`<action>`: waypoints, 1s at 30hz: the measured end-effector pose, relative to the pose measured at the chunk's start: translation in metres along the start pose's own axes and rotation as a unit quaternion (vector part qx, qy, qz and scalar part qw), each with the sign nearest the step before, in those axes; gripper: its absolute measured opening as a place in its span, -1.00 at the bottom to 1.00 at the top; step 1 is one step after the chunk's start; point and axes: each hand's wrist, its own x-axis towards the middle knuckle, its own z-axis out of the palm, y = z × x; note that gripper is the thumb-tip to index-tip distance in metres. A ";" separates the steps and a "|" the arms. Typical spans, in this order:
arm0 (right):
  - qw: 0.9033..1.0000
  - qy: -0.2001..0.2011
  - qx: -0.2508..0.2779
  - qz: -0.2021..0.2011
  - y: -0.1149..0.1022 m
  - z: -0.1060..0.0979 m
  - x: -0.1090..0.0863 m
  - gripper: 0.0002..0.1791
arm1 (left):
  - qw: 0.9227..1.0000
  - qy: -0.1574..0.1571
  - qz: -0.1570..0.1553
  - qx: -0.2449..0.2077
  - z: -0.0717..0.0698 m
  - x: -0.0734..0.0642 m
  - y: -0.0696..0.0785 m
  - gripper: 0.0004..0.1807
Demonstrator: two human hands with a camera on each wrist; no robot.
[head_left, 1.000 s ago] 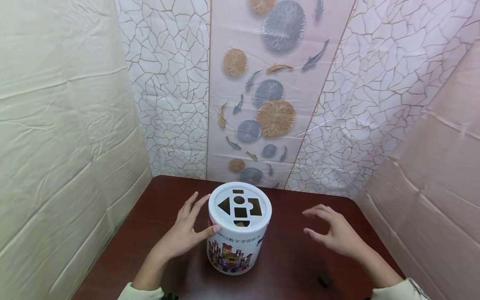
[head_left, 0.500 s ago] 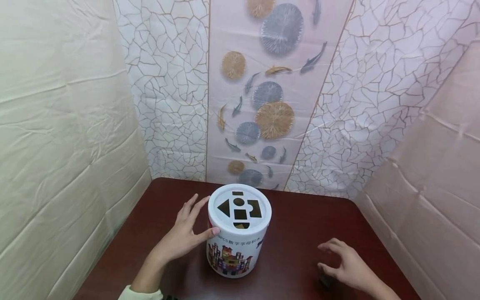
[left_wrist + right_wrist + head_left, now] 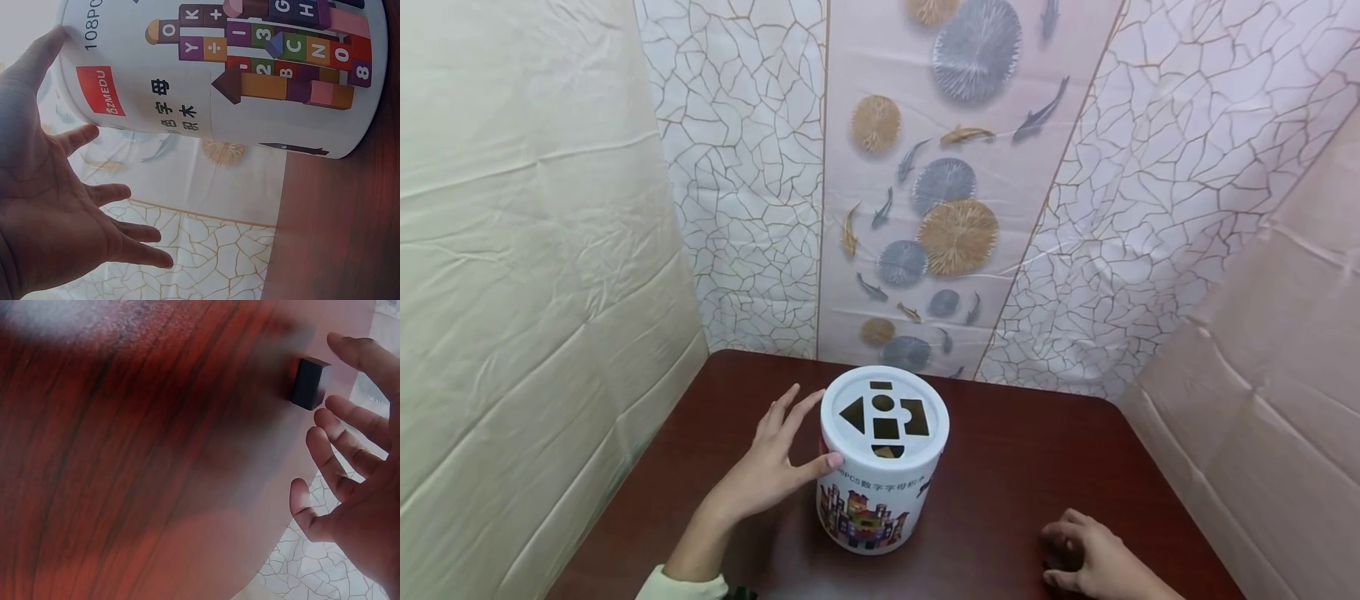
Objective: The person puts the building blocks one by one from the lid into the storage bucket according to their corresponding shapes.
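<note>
A white cylindrical bucket (image 3: 868,500) of toy building blocks stands upright on the dark red table; its lid (image 3: 850,442) has shaped cut-out holes. My left hand (image 3: 756,475) rests thumb and index fingertip against the bucket's upper left rim, the other fingers spread out straight. In the left wrist view, printed blocks and lettering show on the bucket wall (image 3: 187,119). At the lower right, my right hand (image 3: 1097,558) is low over the table, fingers loosely bent. A small dark block (image 3: 309,384) lies on the table between its thumb and fingers, with a gap around it.
The wooden table (image 3: 1000,467) has its far edge along a patterned cloth backdrop (image 3: 955,183). Plain pale cloth walls (image 3: 550,250) stand at the left and right sides. Through the lid's front hole, a light-coloured piece shows inside the bucket.
My right hand has moved down and toward me from beside the bucket to the small dark block. The left hand has stayed at the bucket's rim; the bucket has not moved on the table.
</note>
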 end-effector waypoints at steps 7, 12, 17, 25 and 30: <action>0.999 -0.038 0.017 0.019 0.005 -0.001 0.003 -0.66 | 1.000 0.003 0.002 0.001 0.000 0.000 0.001 0.04; 0.998 -0.035 0.044 -0.002 0.007 0.000 0.003 -0.77 | 1.000 -0.001 -0.006 -0.003 0.000 -0.001 0.001 0.04; 0.999 -0.016 0.038 -0.030 0.004 -0.002 0.003 -0.78 | 1.000 -0.002 -0.004 -0.003 0.001 -0.001 0.002 0.03; 0.984 0.114 -0.015 -0.135 -0.018 -0.022 0.013 -0.59 | 1.000 0.004 0.009 0.001 -0.001 -0.001 0.002 0.04; 0.965 0.179 -0.051 -0.183 -0.047 -0.044 0.028 -0.39 | 1.000 0.006 0.016 0.008 -0.003 0.000 0.005 0.03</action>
